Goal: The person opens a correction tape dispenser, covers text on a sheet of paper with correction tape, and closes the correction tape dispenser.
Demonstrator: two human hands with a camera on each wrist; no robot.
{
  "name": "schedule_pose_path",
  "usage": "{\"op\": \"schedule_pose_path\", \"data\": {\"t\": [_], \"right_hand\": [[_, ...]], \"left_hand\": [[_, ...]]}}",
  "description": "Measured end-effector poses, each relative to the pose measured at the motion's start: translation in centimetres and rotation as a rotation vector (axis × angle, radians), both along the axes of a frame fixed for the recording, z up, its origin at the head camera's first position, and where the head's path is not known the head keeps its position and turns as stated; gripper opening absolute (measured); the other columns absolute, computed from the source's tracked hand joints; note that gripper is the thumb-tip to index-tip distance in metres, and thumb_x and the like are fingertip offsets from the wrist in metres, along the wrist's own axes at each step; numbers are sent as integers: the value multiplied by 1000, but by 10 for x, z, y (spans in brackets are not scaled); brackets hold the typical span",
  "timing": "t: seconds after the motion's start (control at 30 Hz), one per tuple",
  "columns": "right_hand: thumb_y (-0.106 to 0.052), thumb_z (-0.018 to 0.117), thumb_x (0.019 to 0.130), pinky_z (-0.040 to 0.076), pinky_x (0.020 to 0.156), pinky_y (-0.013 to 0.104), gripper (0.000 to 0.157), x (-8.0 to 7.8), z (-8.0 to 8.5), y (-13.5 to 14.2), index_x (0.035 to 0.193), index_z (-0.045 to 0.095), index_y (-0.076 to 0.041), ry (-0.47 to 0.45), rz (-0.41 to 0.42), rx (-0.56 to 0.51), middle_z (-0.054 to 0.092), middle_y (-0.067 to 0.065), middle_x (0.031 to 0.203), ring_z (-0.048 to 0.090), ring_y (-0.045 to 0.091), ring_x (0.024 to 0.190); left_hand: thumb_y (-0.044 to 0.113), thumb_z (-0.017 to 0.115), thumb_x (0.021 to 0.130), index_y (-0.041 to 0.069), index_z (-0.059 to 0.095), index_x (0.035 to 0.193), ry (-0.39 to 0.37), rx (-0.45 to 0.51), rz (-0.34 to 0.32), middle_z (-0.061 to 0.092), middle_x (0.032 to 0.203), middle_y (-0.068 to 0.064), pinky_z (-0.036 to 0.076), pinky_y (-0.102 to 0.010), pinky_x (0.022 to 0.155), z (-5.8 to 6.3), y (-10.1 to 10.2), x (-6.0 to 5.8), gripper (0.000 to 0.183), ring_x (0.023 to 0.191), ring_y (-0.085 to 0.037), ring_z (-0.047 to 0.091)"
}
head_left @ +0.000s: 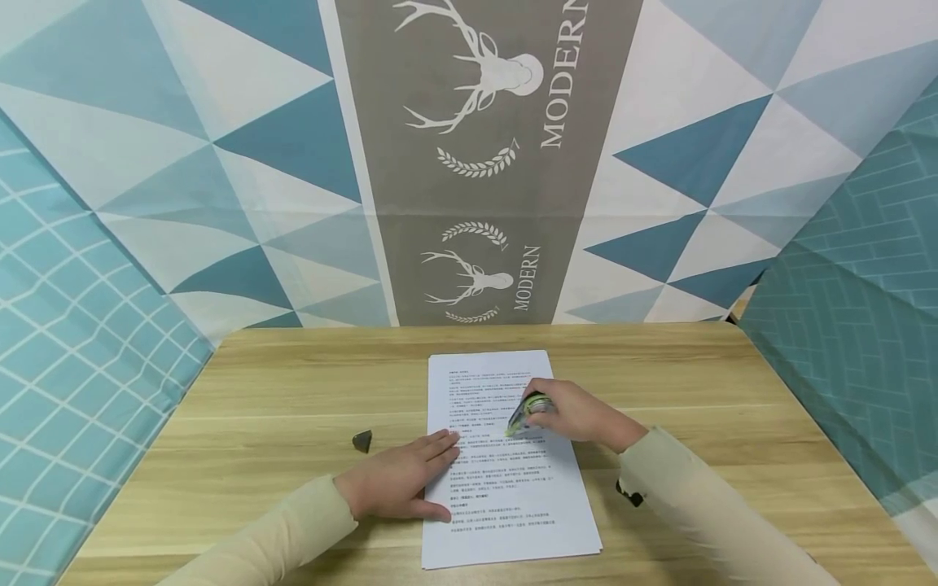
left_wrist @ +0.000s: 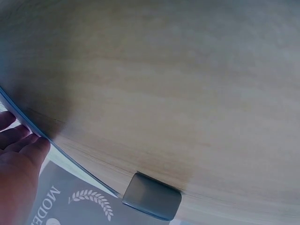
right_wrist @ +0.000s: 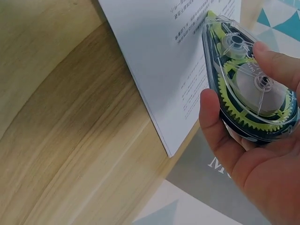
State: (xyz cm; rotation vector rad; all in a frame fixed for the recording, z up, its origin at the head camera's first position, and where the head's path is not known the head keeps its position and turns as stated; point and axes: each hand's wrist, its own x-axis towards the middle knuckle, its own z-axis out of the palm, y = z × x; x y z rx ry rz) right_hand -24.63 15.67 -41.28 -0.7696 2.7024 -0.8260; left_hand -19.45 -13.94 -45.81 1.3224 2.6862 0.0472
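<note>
A stack of printed paper (head_left: 506, 537) lies on the wooden table, covered in lines of small text. My right hand (head_left: 567, 409) grips a correction tape (right_wrist: 255, 79) with a clear case and green gear wheels. Its tip points down at the text, right at the page's surface in the head view. My left hand (head_left: 406, 476) rests flat on the paper's left edge, fingers extended and thumb lower down. In the left wrist view its fingers (left_wrist: 30, 150) lie along that edge. A small dark cap (head_left: 362, 441) sits on the table, left of the left hand's fingertips.
The wooden table (head_left: 293, 382) runs back to a wall covering (head_left: 484, 195) with deer heads and triangles. Blue-tiled sheets (head_left: 73, 325) flank it on the sides. A small black item (head_left: 628, 491) shows beside the right sleeve.
</note>
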Motion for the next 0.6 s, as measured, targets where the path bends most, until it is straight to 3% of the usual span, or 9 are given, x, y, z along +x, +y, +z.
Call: {"op": "schedule_pose_path", "data": {"t": [0.6], "right_hand": [[-20,66,87,43,72,29,17,2,1,18,101,58,-15,-8,-26,18,63,-2,96,52,11,81]], "left_hand": [[68,41,86,4,36,143,7,13,-5,31,152,-12,36,-37,110,1,0,2,86,140,-28,31]]}}
